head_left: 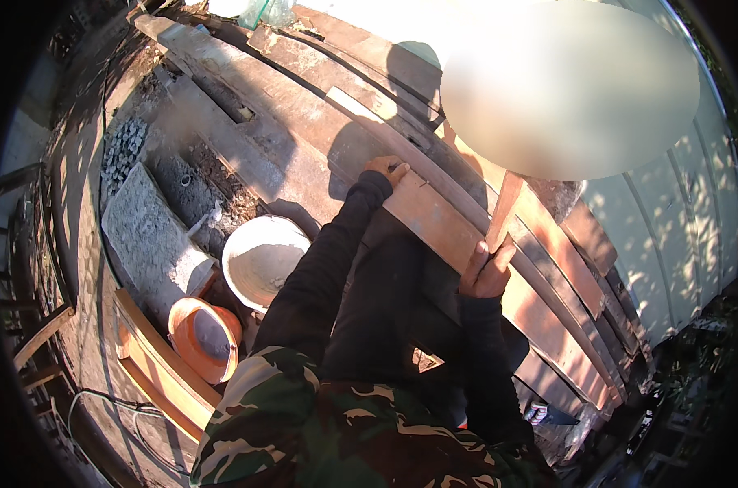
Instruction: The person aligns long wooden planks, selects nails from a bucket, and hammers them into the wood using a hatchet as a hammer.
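A short reddish-brown wooden board [436, 218] lies slantwise in front of me, over longer planks. My left hand [388, 169] is closed at its far left end, fingers curled on the edge; a small dark spot shows by the fingertips, too small to name. At the board's near right end, my right hand [487, 270] is closed with thumb and fingers round a narrow wooden strip [506, 210]. The strip points away from me, across the planks. Where the strip passes into my fingers, its lower end is hidden.
Long weathered planks [296, 69] run from upper left to lower right. To the left are a white bucket [237, 244], an orange bucket [192, 313], a grey dusty sack [151, 232] and a wooden frame [161, 366]. Pale corrugated sheeting [662, 244] stands at right; a blurred oval hides part.
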Available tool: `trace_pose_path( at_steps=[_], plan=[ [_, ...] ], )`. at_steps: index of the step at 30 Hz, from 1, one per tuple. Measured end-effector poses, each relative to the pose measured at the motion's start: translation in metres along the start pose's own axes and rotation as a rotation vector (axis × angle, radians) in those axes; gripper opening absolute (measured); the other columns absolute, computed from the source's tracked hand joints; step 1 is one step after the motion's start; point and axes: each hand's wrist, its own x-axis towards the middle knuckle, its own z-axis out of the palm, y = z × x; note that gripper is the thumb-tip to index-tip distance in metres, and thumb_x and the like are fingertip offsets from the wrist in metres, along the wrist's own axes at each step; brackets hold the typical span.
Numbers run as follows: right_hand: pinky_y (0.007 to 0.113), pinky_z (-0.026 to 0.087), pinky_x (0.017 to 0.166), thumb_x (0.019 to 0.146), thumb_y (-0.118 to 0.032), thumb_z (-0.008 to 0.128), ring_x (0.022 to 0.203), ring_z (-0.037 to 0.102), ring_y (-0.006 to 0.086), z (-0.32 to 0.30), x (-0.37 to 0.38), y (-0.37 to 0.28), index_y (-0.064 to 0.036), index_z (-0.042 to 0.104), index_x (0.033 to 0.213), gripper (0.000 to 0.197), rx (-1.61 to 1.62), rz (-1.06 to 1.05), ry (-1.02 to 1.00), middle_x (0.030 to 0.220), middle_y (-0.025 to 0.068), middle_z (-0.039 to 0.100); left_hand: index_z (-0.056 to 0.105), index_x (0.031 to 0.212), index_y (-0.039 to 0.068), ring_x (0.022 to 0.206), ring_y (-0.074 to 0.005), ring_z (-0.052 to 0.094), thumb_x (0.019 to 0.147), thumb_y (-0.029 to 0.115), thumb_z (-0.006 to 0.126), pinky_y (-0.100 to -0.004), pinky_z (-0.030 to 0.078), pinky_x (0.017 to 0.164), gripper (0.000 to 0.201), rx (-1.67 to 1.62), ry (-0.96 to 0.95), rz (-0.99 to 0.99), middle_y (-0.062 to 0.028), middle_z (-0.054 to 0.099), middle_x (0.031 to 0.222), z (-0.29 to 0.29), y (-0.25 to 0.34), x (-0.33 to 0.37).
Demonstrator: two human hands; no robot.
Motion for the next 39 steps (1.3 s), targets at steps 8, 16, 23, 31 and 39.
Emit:
trace_pose_path(
  at_steps=[8, 16, 23, 31, 39],
  plan=[
    [0.039, 0.041, 0.043, 0.095, -0.020, 0.046, 0.047, 0.054, 0.0346, 0.009, -0.004, 0.029, 0.0017, 0.041, 0.099, 0.022, -0.052, -0.176, -0.017, 0.054, 0.0159, 0.052, 0.068, 0.096, 0.010, 0.086, -0.0313, 0.064, 0.080, 0.040, 0.063, -0.0363, 0.049, 0.078, 0.034, 0.027, -0.045, -0.006, -0.0150, 0.067, 0.090, -0.003, 0.003, 0.004],
    [0.037, 0.042, 0.045, 0.095, -0.018, 0.047, 0.047, 0.052, 0.0339, 0.046, -0.043, 0.068, 0.0031, 0.040, 0.095, 0.022, -0.346, -0.181, -0.259, 0.055, 0.0157, 0.050, 0.068, 0.094, 0.008, 0.082, -0.0291, 0.064, 0.081, 0.039, 0.063, -0.0364, 0.049, 0.076, 0.034, -0.011, -0.031, 0.021, -0.0143, 0.067, 0.086, 0.013, -0.007, -0.005],
    [0.031, 0.037, 0.037, 0.096, -0.028, 0.046, 0.037, 0.049, 0.0220, 0.006, 0.003, -0.016, 0.0002, 0.038, 0.089, 0.030, 0.233, -0.167, 0.255, 0.047, 0.0099, 0.047, 0.068, 0.090, 0.007, 0.077, -0.0245, 0.064, 0.082, 0.035, 0.064, -0.0341, 0.048, 0.072, 0.030, -0.020, 0.002, 0.008, -0.0123, 0.067, 0.081, 0.007, -0.004, 0.004],
    [0.031, 0.040, 0.042, 0.096, -0.027, 0.044, 0.042, 0.051, 0.0213, 0.012, -0.017, 0.012, 0.0006, 0.042, 0.098, 0.028, -0.071, -0.140, -0.040, 0.054, 0.0088, 0.050, 0.069, 0.092, 0.008, 0.081, -0.0282, 0.064, 0.080, 0.039, 0.064, -0.0361, 0.049, 0.076, 0.033, -0.003, -0.004, -0.017, -0.0139, 0.067, 0.085, 0.011, -0.020, -0.005],
    [0.039, 0.041, 0.043, 0.091, -0.031, 0.052, 0.048, 0.054, 0.0363, 0.056, -0.053, 0.053, 0.0005, 0.044, 0.097, 0.033, -0.175, -0.071, -0.057, 0.058, 0.0209, 0.052, 0.068, 0.090, 0.006, 0.075, -0.0224, 0.063, 0.082, 0.037, 0.063, -0.0333, 0.048, 0.071, 0.033, -0.067, -0.008, 0.061, -0.0128, 0.066, 0.081, 0.016, -0.006, 0.010]
  ],
)
